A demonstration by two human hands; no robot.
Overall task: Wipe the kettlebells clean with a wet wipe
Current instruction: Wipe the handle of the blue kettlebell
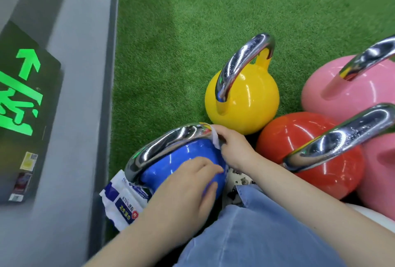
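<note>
A blue kettlebell [183, 155] with a chrome handle stands on the green turf close in front of me. My right hand [233, 147] pinches a white wet wipe [215, 140] against the right end of its handle. My left hand [188, 185] rests with straight fingers on the blue ball's near side. A yellow kettlebell [250, 100] stands behind it, a red kettlebell [299, 138] to the right, and a pink kettlebell [352, 91] at far right.
A blue and white pack of wipes [121, 204] lies at the foot of the grey wall [74, 117] on the left, which carries a green exit sign [19, 95]. My denim-clad knee [256, 234] is at the bottom. Green turf [192, 31] spreads beyond.
</note>
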